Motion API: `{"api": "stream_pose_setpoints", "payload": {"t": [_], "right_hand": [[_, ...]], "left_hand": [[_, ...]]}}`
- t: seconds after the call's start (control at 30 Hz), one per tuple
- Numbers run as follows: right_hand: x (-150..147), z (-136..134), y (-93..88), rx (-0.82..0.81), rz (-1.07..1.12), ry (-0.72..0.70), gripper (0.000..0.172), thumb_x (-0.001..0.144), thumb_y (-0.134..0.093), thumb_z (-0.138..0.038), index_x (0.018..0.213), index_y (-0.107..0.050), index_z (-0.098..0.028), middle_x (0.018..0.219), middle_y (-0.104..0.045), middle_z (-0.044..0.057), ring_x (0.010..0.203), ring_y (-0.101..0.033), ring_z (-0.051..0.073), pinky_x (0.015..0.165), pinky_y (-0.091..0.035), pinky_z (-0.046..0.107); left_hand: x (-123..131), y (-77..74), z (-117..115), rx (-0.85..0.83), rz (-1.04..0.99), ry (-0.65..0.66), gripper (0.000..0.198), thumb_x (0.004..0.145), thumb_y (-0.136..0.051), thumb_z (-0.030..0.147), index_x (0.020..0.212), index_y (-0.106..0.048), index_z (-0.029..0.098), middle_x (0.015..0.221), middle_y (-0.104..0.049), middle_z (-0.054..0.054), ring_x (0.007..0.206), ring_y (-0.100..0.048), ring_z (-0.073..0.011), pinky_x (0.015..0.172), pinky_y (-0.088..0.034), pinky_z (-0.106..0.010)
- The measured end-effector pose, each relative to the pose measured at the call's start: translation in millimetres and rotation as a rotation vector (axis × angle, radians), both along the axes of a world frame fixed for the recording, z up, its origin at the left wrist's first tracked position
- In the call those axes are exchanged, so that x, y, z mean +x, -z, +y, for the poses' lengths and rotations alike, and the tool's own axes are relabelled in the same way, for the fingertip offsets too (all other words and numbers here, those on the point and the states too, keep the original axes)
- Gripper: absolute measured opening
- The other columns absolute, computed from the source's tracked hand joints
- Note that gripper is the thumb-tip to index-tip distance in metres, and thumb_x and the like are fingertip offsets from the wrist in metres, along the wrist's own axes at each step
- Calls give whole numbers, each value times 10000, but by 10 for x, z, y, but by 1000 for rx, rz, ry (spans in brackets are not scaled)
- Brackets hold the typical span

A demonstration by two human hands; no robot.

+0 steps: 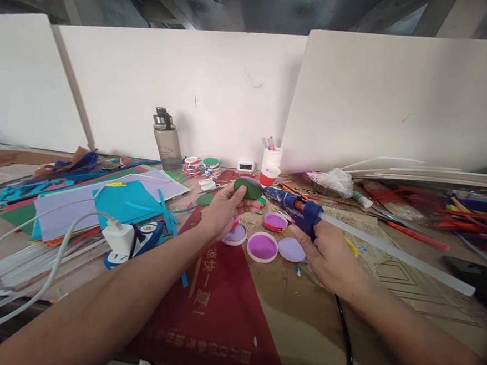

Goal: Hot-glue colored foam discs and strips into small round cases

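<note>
White panels [175,83] wall off the back of the bench. Brown cardboard [284,319] covers the front right, a red printed sheet [221,320] runs up the middle. Left side crowded: fanned colored paper sheets [73,207], lavender on green, with a blue sheet [121,204] on top. Right edge: heap of colored strips [470,212], blurred.

White cable [58,269] loops along the left to a white charger [117,237] on a blue-and-white power strip [152,237], beside left forearm. Black cord [344,339] runs down the cardboard under the right wrist.

Containers: gray translucent bottle [168,144] stands capped against the back; can't read the contents. Stacked white paper cups [272,158] hold pens [269,143]; a red-and-white cup [269,176] sits just in front. Crumpled clear plastic bag [339,182] lies at back right.

Blue glue gun [286,201]: right hand [325,255] is wrapped around its grip, long glue stick [401,254] out the back, over the right wrist. Nozzle points left at the held disc, right next to it; can't tell if touching.

Below, between the hands: white-rimmed purple dish [262,246], with a lavender disc [291,250] just right of it.

Green disc [247,189]: up off the bench, pinched in left hand [227,206], thumb on its face, other fingers behind.

Small white digital clock [246,166] behind it.
</note>
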State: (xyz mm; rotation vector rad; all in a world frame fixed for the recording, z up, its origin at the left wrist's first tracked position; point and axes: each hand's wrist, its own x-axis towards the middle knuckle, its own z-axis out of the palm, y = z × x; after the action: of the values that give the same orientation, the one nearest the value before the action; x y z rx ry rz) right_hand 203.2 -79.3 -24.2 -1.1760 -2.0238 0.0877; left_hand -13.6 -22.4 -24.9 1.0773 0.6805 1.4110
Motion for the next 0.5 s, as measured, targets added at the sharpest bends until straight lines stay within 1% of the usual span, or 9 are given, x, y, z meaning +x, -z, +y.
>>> {"api": "stream_pose_setpoints", "payload": {"t": [0.13, 0.3, 0.5], "right_hand": [[9, -4, -6, 10, -12, 10, 365, 969, -388, -499, 899, -615, -223, 728, -658, 102, 845, -669, 314, 713, -522, 421], [2, -17, -12, 5, -9, 20, 371, 965, -394, -513, 863, -613, -232, 710, -654, 101, 873, -670, 317, 747, -526, 430], [-8, -31, 4, -40, -17, 26, 381, 970, -389, -516, 926, -614, -212, 873, -701, 119, 911, -669, 303, 782, -526, 430]], "left_hand": [[13, 42, 3, 13, 31, 42, 364, 739, -787, 422, 892, -598, 152, 789, -723, -54, 768, -727, -195, 691, -565, -289], [38, 100, 12, 21, 74, 92, 407, 697, -810, 447, 886, -608, 149, 784, -720, -41, 688, -709, -170, 623, -546, -258], [40, 110, 6, 31, 123, 102, 381, 721, -793, 438, 883, -605, 149, 796, -720, -38, 680, -702, -164, 621, -541, -259]]}}
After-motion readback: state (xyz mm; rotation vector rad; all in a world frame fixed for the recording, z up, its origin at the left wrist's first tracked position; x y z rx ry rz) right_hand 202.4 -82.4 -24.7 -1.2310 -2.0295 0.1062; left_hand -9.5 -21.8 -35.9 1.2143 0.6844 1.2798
